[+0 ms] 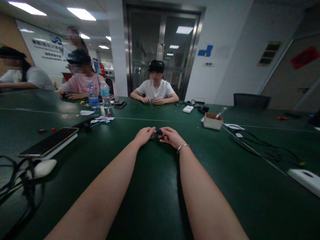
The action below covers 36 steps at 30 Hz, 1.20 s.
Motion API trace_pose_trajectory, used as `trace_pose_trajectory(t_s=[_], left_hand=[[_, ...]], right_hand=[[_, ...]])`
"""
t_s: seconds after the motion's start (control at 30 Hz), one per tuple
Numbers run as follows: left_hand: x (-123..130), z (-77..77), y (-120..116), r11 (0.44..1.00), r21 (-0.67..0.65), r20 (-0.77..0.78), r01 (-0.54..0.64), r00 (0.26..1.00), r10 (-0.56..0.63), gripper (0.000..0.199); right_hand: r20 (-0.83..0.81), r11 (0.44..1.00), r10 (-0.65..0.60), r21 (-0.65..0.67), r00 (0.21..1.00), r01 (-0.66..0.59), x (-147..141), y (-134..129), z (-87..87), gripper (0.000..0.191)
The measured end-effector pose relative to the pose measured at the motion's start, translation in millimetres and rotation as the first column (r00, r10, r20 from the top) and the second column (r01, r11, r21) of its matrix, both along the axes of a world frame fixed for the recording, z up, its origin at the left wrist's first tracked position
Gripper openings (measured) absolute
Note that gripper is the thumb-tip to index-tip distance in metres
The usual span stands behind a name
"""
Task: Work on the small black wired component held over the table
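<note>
Both of my arms reach forward over a dark green table [153, 194]. My left hand [145, 135] is closed at the left end of a small dark object [158, 132], where a lighter bit shows by the fingertips. On its right end, my right hand [172, 137] pinches the same object, with a silver bracelet [183, 147] on the wrist. The two hands are close together, just above the table. What exactly the small object is cannot be made out.
A phone [50, 142], a white mouse-like object [45, 168] and black cables lie left. Two bottles [105, 94] stand behind. At right are a small box [213, 121], cables [261, 144] and a white power strip [311, 183]. People sit across and at left.
</note>
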<state>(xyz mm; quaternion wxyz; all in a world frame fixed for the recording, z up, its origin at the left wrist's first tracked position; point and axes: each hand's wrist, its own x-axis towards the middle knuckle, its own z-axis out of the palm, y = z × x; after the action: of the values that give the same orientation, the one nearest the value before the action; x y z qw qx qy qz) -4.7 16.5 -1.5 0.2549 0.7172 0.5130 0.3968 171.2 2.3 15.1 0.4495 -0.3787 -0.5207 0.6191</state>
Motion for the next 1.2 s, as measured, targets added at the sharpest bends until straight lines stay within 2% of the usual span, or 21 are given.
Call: trace_pose_trajectory(t_s=[0.37,0.53,0.9,1.2], left_hand=[[-1.8,-2.2,2.9,1.000,-0.017,-0.021,-0.004,1.000,0.003,0.048],[-2.5,0.2,0.5,0.999,-0.048,-0.027,-0.011,1.000,0.010,0.051],[-0.6,6.7,-3.4,0.992,-0.073,-0.077,-0.104,0.992,0.098,0.053],[3.8,13.4,-9.4,0.979,-0.119,-0.146,-0.165,0.978,0.147,0.055]], right_hand=[[-0.008,1.000,0.008,0.000,1.000,-0.008,1.3,1.3,-1.2,0.004],[-0.014,1.000,0.021,0.004,1.000,-0.020,2.6,-1.7,0.5,0.016],[-0.041,0.997,0.065,0.048,0.997,-0.063,3.3,0.7,-4.2,0.026],[-0.036,0.998,0.049,0.049,0.998,-0.047,3.4,0.8,-3.7,0.028]])
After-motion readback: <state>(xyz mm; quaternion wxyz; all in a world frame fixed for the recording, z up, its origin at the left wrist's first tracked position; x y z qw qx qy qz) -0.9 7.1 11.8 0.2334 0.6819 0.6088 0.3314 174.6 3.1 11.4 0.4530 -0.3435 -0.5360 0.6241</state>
